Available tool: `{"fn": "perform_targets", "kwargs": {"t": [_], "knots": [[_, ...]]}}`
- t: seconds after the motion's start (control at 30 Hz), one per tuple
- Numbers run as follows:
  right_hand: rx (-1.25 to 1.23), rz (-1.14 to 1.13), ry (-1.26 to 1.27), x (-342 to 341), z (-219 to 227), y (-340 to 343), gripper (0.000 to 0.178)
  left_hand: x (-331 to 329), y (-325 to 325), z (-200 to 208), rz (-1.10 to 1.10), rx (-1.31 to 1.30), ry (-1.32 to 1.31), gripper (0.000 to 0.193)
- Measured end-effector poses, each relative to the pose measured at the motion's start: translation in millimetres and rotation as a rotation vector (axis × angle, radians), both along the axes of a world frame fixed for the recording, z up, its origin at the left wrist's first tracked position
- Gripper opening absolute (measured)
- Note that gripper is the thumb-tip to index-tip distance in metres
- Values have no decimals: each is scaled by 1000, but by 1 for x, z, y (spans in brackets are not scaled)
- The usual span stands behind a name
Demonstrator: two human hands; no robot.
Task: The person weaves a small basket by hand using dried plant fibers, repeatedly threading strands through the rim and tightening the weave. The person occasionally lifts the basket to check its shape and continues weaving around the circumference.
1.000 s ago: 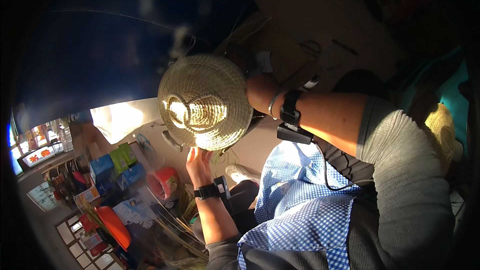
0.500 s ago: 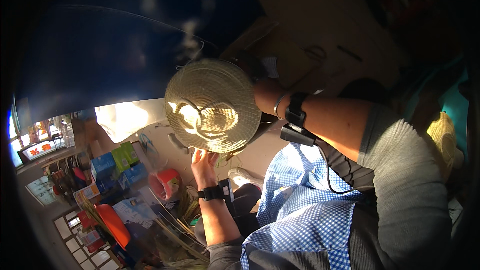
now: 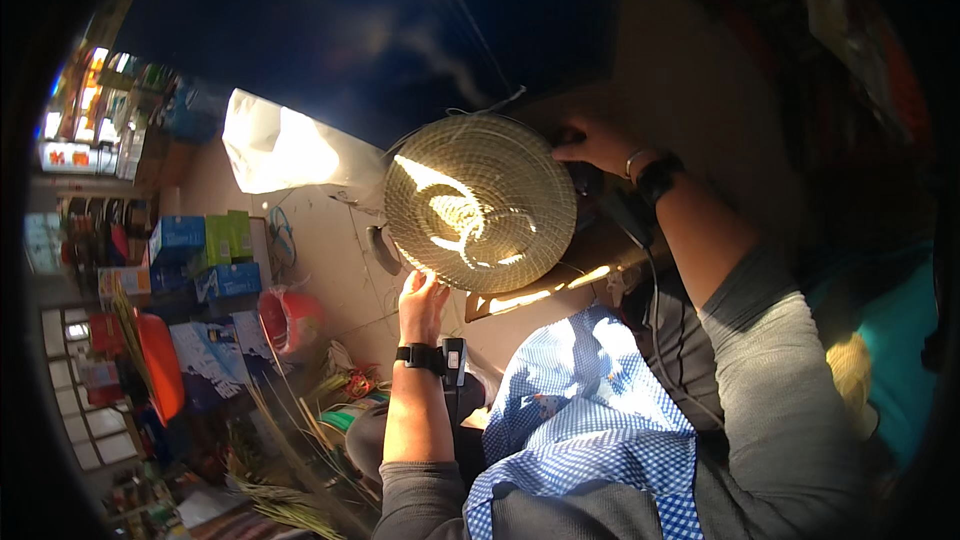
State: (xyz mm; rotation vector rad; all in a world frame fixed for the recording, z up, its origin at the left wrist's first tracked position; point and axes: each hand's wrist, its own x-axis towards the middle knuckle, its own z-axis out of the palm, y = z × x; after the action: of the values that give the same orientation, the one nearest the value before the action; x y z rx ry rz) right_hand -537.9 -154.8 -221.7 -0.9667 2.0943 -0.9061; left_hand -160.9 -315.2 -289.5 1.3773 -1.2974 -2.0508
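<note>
A round, coiled straw piece (image 3: 420, 205), shallow like a hat or basket, is tilted in front of me with sunlight patches on its face. My left hand (image 3: 424, 300) is closed on its near rim, fingertips against the edge. Opposite, in shadow, my right hand (image 3: 597, 147) reaches the right rim, with thumb and fingers drawn together at the edge. Whether a small tool is in those fingers is too dark to tell. A pale loose strand (image 3: 500, 100) sticks out from the far rim.
A dark blue surface (image 3: 330, 30) lies beyond the straw piece, with a sunlit white bag (image 3: 290, 150) left of it. A red bucket (image 3: 290, 320), boxes (image 3: 230, 280) and long straw stalks (image 3: 285, 510) are at left. A yellow straw item (image 3: 850, 380) sits at right.
The straw piece and both hands appear further right in view, and the view itself has turned. My right hand has shifted outward, its fingers now showing at the rim.
</note>
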Motion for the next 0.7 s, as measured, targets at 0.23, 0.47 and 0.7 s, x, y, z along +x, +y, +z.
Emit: {"fn": "perform_targets", "kwargs": {"t": [0.23,0.47,0.7], "knots": [[-82,88,-285,-1,-22,-8,59,-2,6,3,107,20,104,27],[-186,-58,-323,19,30,34,53,12,44,51,296,-189,170,48],[-386,-139,-380,36,62,44,57,25,46,71,253,-609,312,52]]}}
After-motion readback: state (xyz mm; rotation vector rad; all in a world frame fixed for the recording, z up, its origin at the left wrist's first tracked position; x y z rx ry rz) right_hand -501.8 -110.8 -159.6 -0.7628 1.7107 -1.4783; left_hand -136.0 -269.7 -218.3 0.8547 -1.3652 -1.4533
